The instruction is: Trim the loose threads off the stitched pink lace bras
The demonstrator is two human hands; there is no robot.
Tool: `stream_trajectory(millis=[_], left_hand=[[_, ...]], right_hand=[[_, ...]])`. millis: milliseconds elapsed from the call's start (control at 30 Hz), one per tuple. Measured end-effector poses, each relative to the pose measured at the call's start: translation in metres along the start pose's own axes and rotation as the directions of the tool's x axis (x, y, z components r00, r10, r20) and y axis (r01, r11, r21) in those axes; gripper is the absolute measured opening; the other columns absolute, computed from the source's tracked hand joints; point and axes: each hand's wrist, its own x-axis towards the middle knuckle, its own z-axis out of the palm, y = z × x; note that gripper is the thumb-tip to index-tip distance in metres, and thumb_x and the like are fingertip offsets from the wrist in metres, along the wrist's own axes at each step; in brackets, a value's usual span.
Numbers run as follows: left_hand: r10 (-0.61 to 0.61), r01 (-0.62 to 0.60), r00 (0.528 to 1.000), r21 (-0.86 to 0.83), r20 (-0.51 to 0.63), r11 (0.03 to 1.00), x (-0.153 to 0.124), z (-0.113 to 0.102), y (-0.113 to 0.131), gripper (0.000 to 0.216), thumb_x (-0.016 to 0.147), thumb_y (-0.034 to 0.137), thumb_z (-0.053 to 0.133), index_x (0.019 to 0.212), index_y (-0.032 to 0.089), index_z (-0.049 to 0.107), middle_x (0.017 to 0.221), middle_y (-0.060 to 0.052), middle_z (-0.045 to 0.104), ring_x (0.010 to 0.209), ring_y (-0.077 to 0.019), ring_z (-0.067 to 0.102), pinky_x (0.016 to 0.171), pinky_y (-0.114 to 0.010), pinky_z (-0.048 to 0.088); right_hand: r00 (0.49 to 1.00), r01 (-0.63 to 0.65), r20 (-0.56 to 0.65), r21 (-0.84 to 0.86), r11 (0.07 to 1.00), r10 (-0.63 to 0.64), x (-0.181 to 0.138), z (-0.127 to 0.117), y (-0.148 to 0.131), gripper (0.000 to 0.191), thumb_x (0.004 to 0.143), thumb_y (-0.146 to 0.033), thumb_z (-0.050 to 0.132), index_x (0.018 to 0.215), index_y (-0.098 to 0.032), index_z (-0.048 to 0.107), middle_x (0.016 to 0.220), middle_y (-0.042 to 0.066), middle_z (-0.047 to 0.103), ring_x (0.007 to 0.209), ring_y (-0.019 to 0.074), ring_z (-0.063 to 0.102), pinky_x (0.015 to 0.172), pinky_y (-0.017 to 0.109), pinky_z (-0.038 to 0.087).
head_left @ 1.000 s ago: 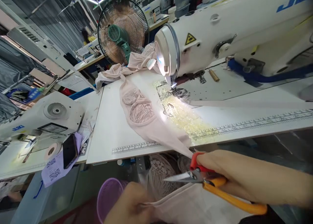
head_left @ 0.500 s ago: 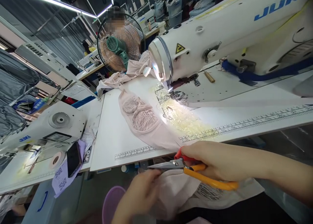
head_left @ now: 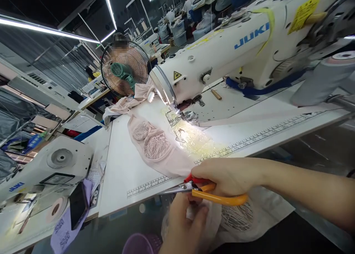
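Fabric (head_left: 244, 217), pale pink with a lace panel, is lying bunched just below both hands, nearest the camera. The left hand (head_left: 181, 224) is pinching a fold of it, fingers pressed together. Directly above, the right hand (head_left: 226, 174) is gripping orange-handled snips (head_left: 205, 189), fingers curled round the handles and blades pointing left past the left hand's fingertips. Whether the blades are parted I cannot tell. Beyond the right hand, a second lace piece (head_left: 151, 146) is draping across the white desk (head_left: 124, 176) toward it. Farther beyond, a sewing machine (head_left: 222, 58) is lighting the desk, and a fan (head_left: 124, 67) is standing farther off to the left.
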Motion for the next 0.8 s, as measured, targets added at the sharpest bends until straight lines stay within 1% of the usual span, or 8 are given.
stream_trajectory(millis=[67, 100, 167, 233, 333, 433, 533, 800], left_hand=[[-0.021, 0.022, 0.999, 0.033, -0.036, 0.999, -0.002, 0.001, 0.000, 0.005, 0.080, 0.022, 0.060, 0.081, 0.017, 0.061, 0.078, -0.003, 0.061, 0.073, -0.0152, 0.054, 0.070, -0.026, 0.044], [-0.051, 0.051, 0.998, 0.006, -0.037, 0.999, -0.002, 0.002, 0.000, 0.008, 0.080, 0.024, 0.061, 0.078, 0.017, 0.060, 0.077, -0.003, 0.060, 0.072, -0.0149, 0.053, 0.069, -0.025, 0.043], [-0.130, 0.129, 0.992, -0.118, -0.004, 0.985, -0.002, 0.002, 0.000, 0.017, 0.079, 0.031, 0.064, 0.074, 0.016, 0.058, 0.074, -0.002, 0.057, 0.069, -0.0141, 0.051, 0.065, -0.024, 0.041], [-0.209, 0.212, 0.977, -0.255, 0.040, 0.943, 0.000, 0.001, 0.002, 0.028, 0.077, 0.040, 0.067, 0.073, 0.015, 0.056, 0.072, -0.002, 0.054, 0.065, -0.0126, 0.048, 0.062, -0.023, 0.040], [-0.283, 0.285, 0.957, -0.347, 0.056, 0.894, 0.003, -0.002, 0.010, 0.037, 0.072, 0.047, 0.072, 0.069, 0.014, 0.056, 0.066, 0.001, 0.048, 0.059, -0.0097, 0.040, 0.058, -0.021, 0.036], [-0.331, 0.321, 0.943, -0.380, 0.042, 0.868, 0.006, -0.002, 0.020, 0.042, 0.067, 0.049, 0.076, 0.067, 0.013, 0.056, 0.060, 0.003, 0.044, 0.056, -0.0079, 0.035, 0.056, -0.020, 0.033], [-0.355, 0.334, 0.935, -0.403, 0.024, 0.852, 0.008, 0.000, 0.025, 0.045, 0.064, 0.051, 0.078, 0.066, 0.013, 0.055, 0.059, 0.003, 0.044, 0.056, -0.0075, 0.034, 0.054, -0.019, 0.030], [-0.378, 0.336, 0.926, -0.430, -0.013, 0.838, 0.009, 0.001, 0.023, 0.044, 0.062, 0.048, 0.080, 0.065, 0.011, 0.056, 0.061, 0.001, 0.050, 0.057, -0.0077, 0.039, 0.054, -0.018, 0.030]], right_hand=[[1.000, 0.021, 0.016, 0.010, 1.000, -0.022, 0.003, 0.001, 0.001, 0.027, 0.073, -0.022, 0.062, 0.064, -0.021, 0.037, 0.062, -0.005, 0.043, 0.052, 0.0124, 0.039, 0.045, 0.025, 0.029], [0.999, 0.029, 0.016, 0.014, 0.999, -0.029, 0.004, 0.001, 0.002, 0.027, 0.074, -0.024, 0.062, 0.064, -0.021, 0.037, 0.062, -0.005, 0.043, 0.052, 0.0124, 0.039, 0.045, 0.025, 0.029], [0.999, 0.039, 0.012, 0.023, 0.999, -0.039, 0.005, 0.001, 0.002, 0.025, 0.075, -0.026, 0.061, 0.065, -0.021, 0.038, 0.063, -0.005, 0.045, 0.053, 0.0124, 0.040, 0.046, 0.025, 0.030], [0.999, 0.042, 0.006, 0.031, 0.999, -0.042, 0.005, 0.001, 0.003, 0.022, 0.076, -0.027, 0.059, 0.067, -0.021, 0.040, 0.065, -0.004, 0.048, 0.055, 0.0128, 0.042, 0.047, 0.025, 0.030], [0.999, 0.047, 0.001, 0.032, 0.998, -0.047, 0.005, 0.000, 0.005, 0.019, 0.076, -0.027, 0.058, 0.068, -0.020, 0.041, 0.066, -0.004, 0.049, 0.056, 0.0132, 0.044, 0.046, 0.024, 0.031], [0.998, 0.054, -0.016, 0.019, 0.998, -0.054, 0.007, 0.000, 0.006, 0.021, 0.076, -0.028, 0.058, 0.068, -0.021, 0.040, 0.064, -0.004, 0.048, 0.054, 0.0128, 0.043, 0.045, 0.024, 0.030], [0.997, 0.065, -0.030, 0.001, 0.998, -0.065, 0.008, 0.000, 0.006, 0.023, 0.077, -0.030, 0.058, 0.066, -0.021, 0.040, 0.061, -0.005, 0.046, 0.051, 0.0126, 0.041, 0.044, 0.025, 0.030], [0.997, 0.081, -0.007, -0.019, 0.997, -0.081, 0.007, -0.003, 0.004, 0.023, 0.073, -0.024, 0.058, 0.063, -0.022, 0.037, 0.059, -0.005, 0.044, 0.048, 0.0128, 0.039, 0.042, 0.025, 0.029]])
